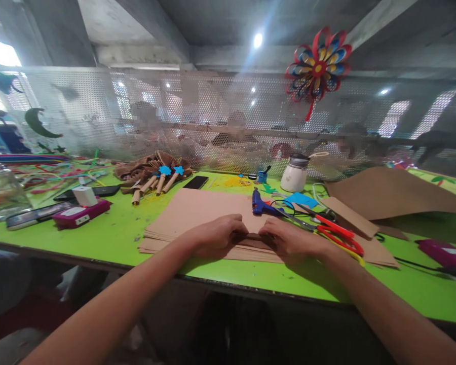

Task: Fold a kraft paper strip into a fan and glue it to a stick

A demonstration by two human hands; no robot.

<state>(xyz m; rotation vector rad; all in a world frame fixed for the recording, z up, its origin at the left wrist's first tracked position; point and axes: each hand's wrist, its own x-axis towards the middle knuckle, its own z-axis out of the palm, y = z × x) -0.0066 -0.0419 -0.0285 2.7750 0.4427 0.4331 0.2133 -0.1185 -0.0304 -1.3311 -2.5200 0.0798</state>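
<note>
A stack of brown paper sheets (197,205) lies on the green table near its front edge. Both hands work at its near side. My left hand (222,233) is closed, pinching the left part of a narrow, darker brown paper strip (254,236), which looks folded or rolled. On the strip's right part my right hand (285,237) is closed as well, thumb and fingertips pressed together. Beside my right hand, a blue glue gun (260,204) rests on the stack, and scissors with red handles (338,233) lie partly over the paper. Fingers hide the strip's ends.
Brown paper bundles with blue stars (161,177) lie behind left, near a black phone (196,182). A white jar (294,175) stands at the back. Large brown paper (395,192) spreads at right. Purple power strips (78,215) sit leftward and at far right. A perforated screen (205,116) closes the back.
</note>
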